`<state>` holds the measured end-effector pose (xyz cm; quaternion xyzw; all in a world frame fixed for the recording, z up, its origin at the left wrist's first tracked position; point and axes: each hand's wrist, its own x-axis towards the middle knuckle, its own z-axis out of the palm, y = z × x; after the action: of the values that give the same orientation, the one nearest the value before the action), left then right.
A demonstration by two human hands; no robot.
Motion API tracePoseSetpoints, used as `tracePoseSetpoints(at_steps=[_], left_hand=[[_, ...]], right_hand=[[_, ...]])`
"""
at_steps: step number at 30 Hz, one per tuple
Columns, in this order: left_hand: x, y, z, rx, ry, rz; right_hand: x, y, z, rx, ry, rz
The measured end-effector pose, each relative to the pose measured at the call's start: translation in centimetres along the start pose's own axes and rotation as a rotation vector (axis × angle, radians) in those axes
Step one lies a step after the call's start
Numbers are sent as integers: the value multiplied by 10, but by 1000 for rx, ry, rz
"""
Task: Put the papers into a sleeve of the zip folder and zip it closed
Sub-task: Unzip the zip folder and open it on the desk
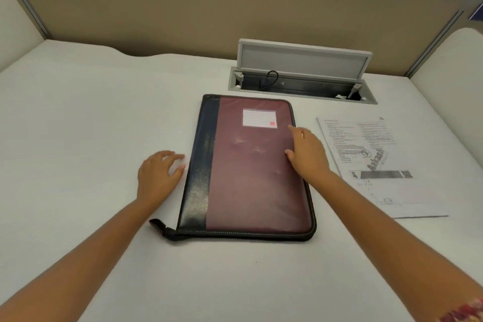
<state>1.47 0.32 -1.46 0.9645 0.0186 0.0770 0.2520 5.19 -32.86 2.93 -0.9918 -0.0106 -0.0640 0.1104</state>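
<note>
Right hand [308, 153] rests on zip folder [248, 165], papers [379, 165] beside.

Illumination is bright, even and diffuse, with daylight entering from beyond the partition [235, 8] at top. Shadows on the white surface [78, 125] are faint and soft-edged. Sheen shows on the folder [251, 165] spine. Wide-angle distortion bows the edges. The left hand [159, 178] fingertips are motion-blurred; overall sharpness is moderate.

Head view looks down, close over desk [78, 117]
</note>
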Motion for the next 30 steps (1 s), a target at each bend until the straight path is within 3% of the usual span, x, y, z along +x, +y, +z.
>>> tracePoseSetpoints(at_steps=[7,13,23,30], left_hand=[[45,12,10,-67,-95,-107],[66,34,23,-36,-162,-8],[63,33,31,22,-100,16],[61,36,29,1,-91,16]], right_hand=[[59,-21,1,-49,-28,-172],[119,-55,15,133,-256,-167],[190,-120,36,265,-303,-201],[215,-151,52,123,-395,-281]])
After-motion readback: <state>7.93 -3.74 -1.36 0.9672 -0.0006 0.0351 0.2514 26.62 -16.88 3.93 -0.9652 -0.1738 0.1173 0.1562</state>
